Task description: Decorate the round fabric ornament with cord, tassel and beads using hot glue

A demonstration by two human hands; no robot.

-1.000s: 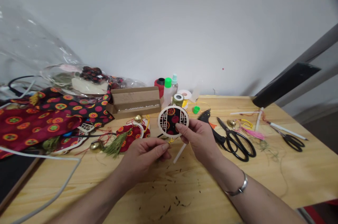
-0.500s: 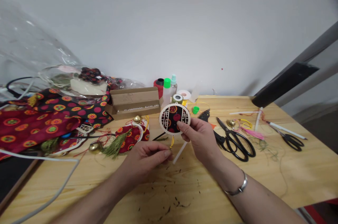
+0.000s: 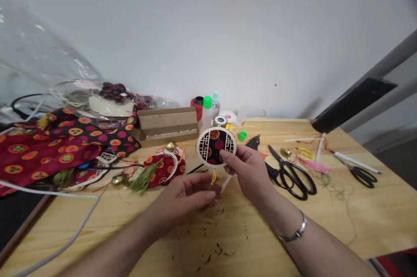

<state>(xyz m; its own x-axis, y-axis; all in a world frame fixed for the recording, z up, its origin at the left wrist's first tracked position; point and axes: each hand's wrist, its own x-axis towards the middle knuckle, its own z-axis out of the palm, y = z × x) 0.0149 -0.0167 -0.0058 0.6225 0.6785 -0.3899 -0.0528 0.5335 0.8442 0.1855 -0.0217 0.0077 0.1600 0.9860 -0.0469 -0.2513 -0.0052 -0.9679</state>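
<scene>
My right hand [image 3: 249,172] pinches the lower right edge of a round pendant [image 3: 215,148]. It has a white openwork lattice frame over dark fabric with red and orange patterns. From its bottom hangs a short yellow cord [image 3: 213,177]. My left hand [image 3: 195,196] is curled at the cord's lower end, thumb and fingers around it; the cord's tip is hidden there. Left of that hand lie a green tassel [image 3: 145,179] and a red patterned fabric piece [image 3: 163,166] with a white ring. A white stick [image 3: 225,183] shows partly behind my hands.
Black-handled scissors [image 3: 295,179] and a black glue gun [image 3: 270,170] lie to the right, smaller scissors [image 3: 363,175] farther out. Behind stand a cardboard box [image 3: 167,125] and a green-capped bottle [image 3: 207,111]. Patterned fabric [image 3: 42,153] and a white cable [image 3: 73,233] occupy the left.
My left hand has shifted slightly right and its fingers have loosened around the yellow cord. My right hand keeps its hold on the pendant, nearly still.
</scene>
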